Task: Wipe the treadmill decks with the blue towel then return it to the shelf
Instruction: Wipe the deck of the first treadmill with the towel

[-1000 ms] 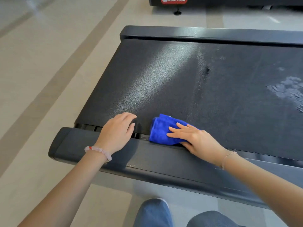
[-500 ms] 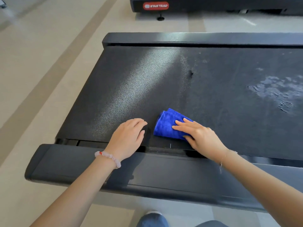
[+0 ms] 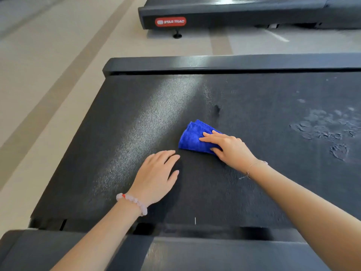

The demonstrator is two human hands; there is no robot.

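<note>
Floor point(image 3: 39, 94): pale beige with a darker tan stripe running away from me, well out to the left of my left hand.
Near rail point(image 3: 195, 253): black side rail, closer to me than both wrists; my forearms cross above it.
Left hand point(image 3: 156, 177): lies palm down on the belt, fingers straight and close together, grasping nothing.
Bead bracelet point(image 3: 132, 204): pale pink beads with one red bead, round my left wrist.
Treadmill deck point(image 3: 127, 133): black, grainy belt under both hands; a band of light glints across it beyond my left fingertips.
Blue towel point(image 3: 192, 137): folded into a small wad on the belt, just beyond and to the right of my left fingertips, under my right fingers.
Dark mark point(image 3: 216, 109): a small smudge on the belt just past the towel.
Right hand point(image 3: 228, 147): released, fingers laid flat on the towel and pressing it to the belt, thumb along its near edge.
Chain bracelet point(image 3: 254, 167): thin, on my right wrist.
Wet patch point(image 3: 328, 130): blotchy wet marks on the belt, well to the right of my right hand.
Far rail point(image 3: 214, 62): black, at the belt's far edge beyond both hands.
Second treadmill point(image 3: 234, 14): black, across a strip of floor past the far rail, with a red Star Trac badge point(image 3: 170, 21).
</note>
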